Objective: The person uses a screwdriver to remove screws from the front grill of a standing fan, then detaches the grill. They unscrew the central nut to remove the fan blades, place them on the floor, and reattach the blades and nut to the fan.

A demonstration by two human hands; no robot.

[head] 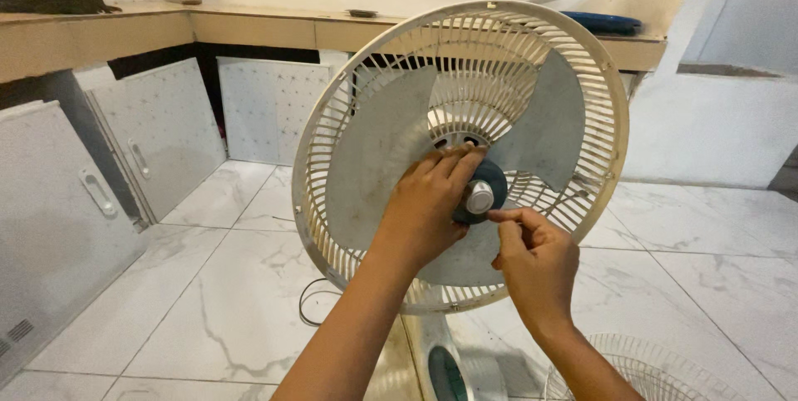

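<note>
A standing fan (pixel 461 152) faces the camera with its front cover off, so the three grey blades (pixel 378 152) lie bare inside the white rear grille (pixel 598 93).

The left hand (pixel 428 206) wraps over the dark blue hub (pixel 492 185) at the middle of the blades. Its fingers (pixel 453 164) curl around the hub's upper left side and are closed on it, which seems to keep the blades from turning. Just right of those fingers sits the small white cap (pixel 480 197) at the hub's centre.

The right hand (pixel 536 255) comes up from below. Its thumb and first finger are pinched narrow, their tips touching the cap's lower right edge, while the other fingers are folded into the palm. One hand steadies and the other works the small part, which suits a cap that has to be twisted against a freely spinning blade.

Below the hands the fan's white stand (pixel 440 359) runs down to the marble floor (pixel 208 301), with a black cord (pixel 309 305) looped to its left. Under the right wrist, in the bottom corner, lies a second white grille (pixel 648 368), probably the removed front cover. Beyond the fingertips, behind the fan, a low bench (pixel 249 27) runs along the wall above white cabinet doors (pixel 158 127).
</note>
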